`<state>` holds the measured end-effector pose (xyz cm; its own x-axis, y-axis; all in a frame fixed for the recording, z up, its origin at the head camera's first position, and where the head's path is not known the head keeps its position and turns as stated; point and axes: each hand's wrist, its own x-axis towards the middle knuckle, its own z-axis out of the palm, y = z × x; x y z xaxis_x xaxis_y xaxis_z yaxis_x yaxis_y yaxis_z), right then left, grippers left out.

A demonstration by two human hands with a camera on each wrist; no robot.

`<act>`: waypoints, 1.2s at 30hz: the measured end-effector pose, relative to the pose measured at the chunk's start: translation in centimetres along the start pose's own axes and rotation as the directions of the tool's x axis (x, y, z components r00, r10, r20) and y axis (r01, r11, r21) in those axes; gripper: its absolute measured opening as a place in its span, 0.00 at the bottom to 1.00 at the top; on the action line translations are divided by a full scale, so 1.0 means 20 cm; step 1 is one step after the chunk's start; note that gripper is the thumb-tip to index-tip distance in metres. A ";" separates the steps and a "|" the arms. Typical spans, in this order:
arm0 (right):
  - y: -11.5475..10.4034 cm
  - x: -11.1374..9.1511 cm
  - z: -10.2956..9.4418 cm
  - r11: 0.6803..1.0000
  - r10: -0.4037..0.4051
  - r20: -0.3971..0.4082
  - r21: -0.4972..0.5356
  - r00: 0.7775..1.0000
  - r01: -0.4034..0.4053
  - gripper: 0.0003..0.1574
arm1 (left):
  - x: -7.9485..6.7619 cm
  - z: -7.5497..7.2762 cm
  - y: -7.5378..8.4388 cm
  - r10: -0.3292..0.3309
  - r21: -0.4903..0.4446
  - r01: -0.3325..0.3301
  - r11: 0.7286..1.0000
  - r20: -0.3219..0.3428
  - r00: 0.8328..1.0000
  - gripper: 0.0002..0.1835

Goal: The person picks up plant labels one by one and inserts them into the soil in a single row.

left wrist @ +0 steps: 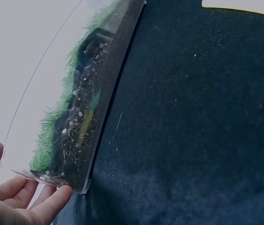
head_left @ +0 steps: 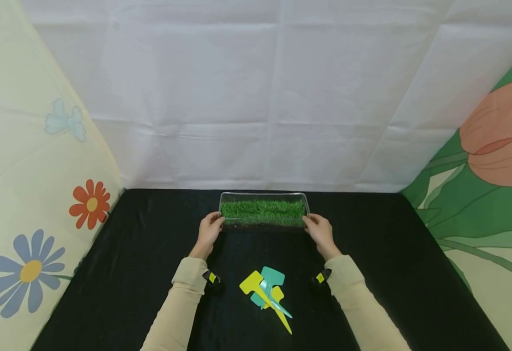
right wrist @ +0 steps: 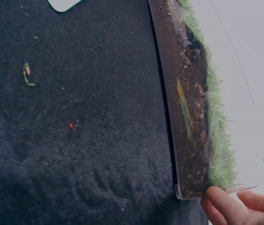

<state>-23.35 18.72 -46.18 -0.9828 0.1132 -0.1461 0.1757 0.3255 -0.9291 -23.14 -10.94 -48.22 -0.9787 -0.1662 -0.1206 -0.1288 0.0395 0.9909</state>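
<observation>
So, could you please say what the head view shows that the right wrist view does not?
Only the head view shows the left hand and a printed blue-petalled flower. Only the right wrist view shows a curled green scrap and a tiny red speck. Both show the black cloth, the right hand and the clear rectangular plastic box holding green grass.

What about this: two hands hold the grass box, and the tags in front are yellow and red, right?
Not quite: the tags in front are yellow and blue-green, not red, as the head view shows. The left hand and right hand do hold the grass box.
</observation>
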 end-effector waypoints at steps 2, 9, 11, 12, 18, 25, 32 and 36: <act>0.00 0.00 0.00 1.000 -0.002 0.001 -0.005 1.000 0.002 0.30 | 0.00 0.00 0.00 -0.005 0.002 0.005 1.000 0.003 1.000 0.20; -0.01 0.00 -0.01 1.000 0.008 0.011 -0.014 1.000 -0.008 0.30 | -0.01 0.00 0.01 -0.010 0.004 0.010 1.000 0.009 1.000 0.21; -0.01 0.00 -0.01 1.000 0.008 0.016 -0.022 1.000 -0.008 0.31 | -0.02 0.00 0.01 -0.010 0.004 0.010 1.000 0.009 1.000 0.21; -0.01 0.00 -0.01 1.000 0.008 0.018 -0.024 1.000 -0.007 0.31 | -0.02 -0.01 0.01 -0.009 0.005 0.009 1.000 0.009 1.000 0.21; 0.00 -0.01 -0.01 0.999 0.010 0.012 -0.036 1.000 -0.009 0.31 | -0.02 -0.01 0.01 -0.008 0.000 0.008 1.000 0.016 1.000 0.20; 0.00 -0.03 -0.01 1.000 -0.003 0.000 -0.031 1.000 0.003 0.30 | -0.04 -0.02 0.01 -0.014 0.003 0.014 1.000 0.020 1.000 0.20; 0.01 -0.06 -0.02 0.999 -0.018 0.009 -0.030 1.000 0.018 0.29 | -0.06 -0.03 0.02 -0.027 0.006 0.027 1.000 0.013 1.000 0.20; 0.01 -0.07 -0.03 0.999 -0.023 0.020 -0.029 1.000 0.024 0.30 | -0.06 -0.02 0.02 -0.029 0.009 0.029 1.000 0.005 1.000 0.19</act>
<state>-21.89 19.11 -45.94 -0.9875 0.0865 -0.1315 0.1539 0.3550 -0.9221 -21.87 -11.15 -47.66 -0.9754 -0.1626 -0.1491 -0.1581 0.0434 0.9865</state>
